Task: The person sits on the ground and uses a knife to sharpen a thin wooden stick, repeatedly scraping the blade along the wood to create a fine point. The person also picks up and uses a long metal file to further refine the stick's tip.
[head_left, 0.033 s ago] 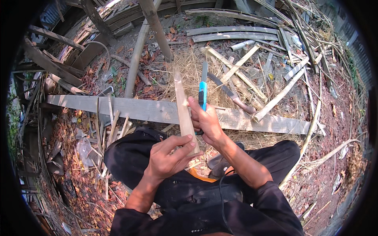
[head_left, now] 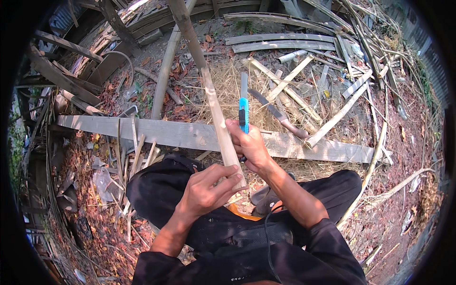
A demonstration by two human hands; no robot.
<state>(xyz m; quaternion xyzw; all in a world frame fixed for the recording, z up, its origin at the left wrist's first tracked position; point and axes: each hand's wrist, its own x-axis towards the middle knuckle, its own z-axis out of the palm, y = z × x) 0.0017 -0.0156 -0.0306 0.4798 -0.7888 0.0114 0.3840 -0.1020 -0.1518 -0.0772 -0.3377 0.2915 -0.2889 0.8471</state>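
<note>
Bamboo strip [head_left: 216, 114] is the thing being worked on, a long pale slat running from the person's lap up and away over the grey wooden plank [head_left: 190, 135] lying across the ground. Left hand [head_left: 206, 190] is curled around the near end of it, fingers wrapped over the top and thumb tucked under, so it's clamped pretty firmly just above the knees. Right hand [head_left: 249, 147] is closed in a fist around a blue utility knife [head_left: 243, 111], blade pointing away from the body, sitting right next to the strip's right edge.

Compared with the other shot of the same instant, nothing has really shifted: same grip, same knife angle, same spot on the plank. So this looks like a steady mid-cut pose, not a reposition.

Other stuff around: a big curved chopping knife [head_left: 278, 114] lying on the dry straw [head_left: 232, 80] behind the plank, split bamboo pieces [head_left: 304, 95] scattered to the right, and thin slivers [head_left: 133, 152] piled by the left knee.
</note>
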